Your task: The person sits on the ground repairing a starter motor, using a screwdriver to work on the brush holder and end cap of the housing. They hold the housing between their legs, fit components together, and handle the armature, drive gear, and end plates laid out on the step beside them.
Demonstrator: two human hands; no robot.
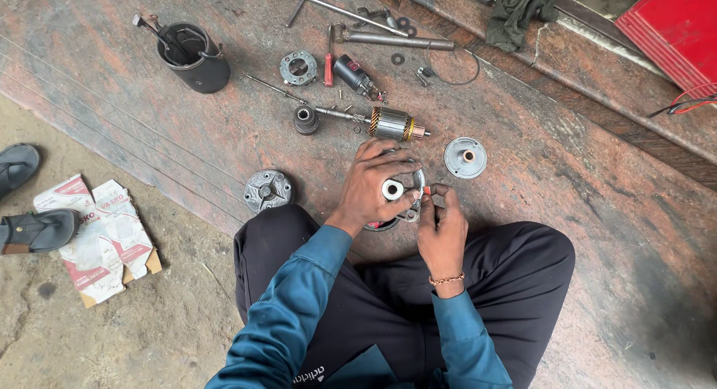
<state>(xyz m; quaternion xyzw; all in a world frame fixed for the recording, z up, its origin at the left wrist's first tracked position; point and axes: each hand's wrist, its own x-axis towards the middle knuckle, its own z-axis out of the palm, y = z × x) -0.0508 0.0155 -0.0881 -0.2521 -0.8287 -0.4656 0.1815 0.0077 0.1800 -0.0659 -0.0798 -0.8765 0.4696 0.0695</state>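
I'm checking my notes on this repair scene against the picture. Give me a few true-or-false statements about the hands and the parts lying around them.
1. The left hand holds a round metal part with a white centre. True.
2. The right hand is resting on the person's knee. False: it is raised to the part, pinching a small orange piece.
3. The armature lies on the stone floor beyond the hands. True.
4. The black cylindrical housing stands right of the armature. False: it stands far to its left.
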